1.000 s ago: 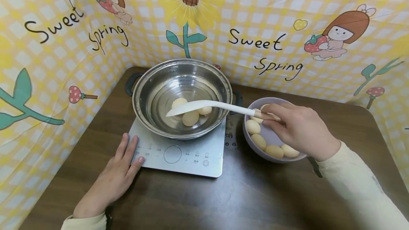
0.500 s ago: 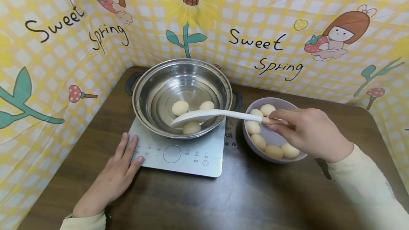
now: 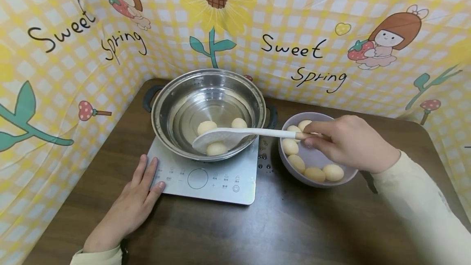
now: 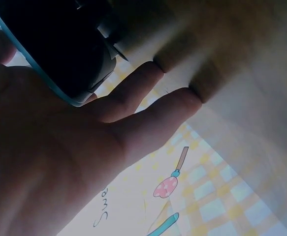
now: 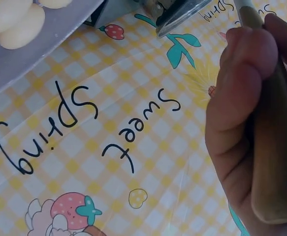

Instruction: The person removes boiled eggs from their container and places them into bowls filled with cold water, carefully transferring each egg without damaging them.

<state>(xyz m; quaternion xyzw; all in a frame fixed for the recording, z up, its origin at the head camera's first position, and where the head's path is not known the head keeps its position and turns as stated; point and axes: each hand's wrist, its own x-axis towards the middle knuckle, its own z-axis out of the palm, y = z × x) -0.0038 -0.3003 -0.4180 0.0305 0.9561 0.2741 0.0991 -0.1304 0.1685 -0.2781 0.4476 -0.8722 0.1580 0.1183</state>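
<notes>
My right hand (image 3: 346,144) grips the wooden handle of a white cooking spoon (image 3: 272,133) above the lilac bowl (image 3: 312,154). The spoon reaches left over the rim of a steel pot (image 3: 162,109), its head low inside. Water and three eggs are in the pot: one egg (image 3: 217,149) overlaps the spoon's lower edge, another egg (image 3: 207,127) lies just behind it, and a third egg (image 3: 239,123) sits further right. In the right wrist view, fingers wrap the handle (image 5: 276,162). My left hand (image 3: 130,199) rests with straight fingers at the left edge of the white induction cooker (image 3: 228,193).
Several eggs (image 3: 295,162) line the bowl's inside, right of the pot. Dark side handles (image 3: 271,117) stick out from the pot. Water drops (image 3: 262,156) lie on the brown table (image 3: 220,232) between cooker and bowl. A yellow checked cloth (image 3: 294,7) hangs behind.
The spoon head has dipped and tilted toward the front egg, its face now turned more into view. The eggs have shifted in the water. My left hand stays in place.
</notes>
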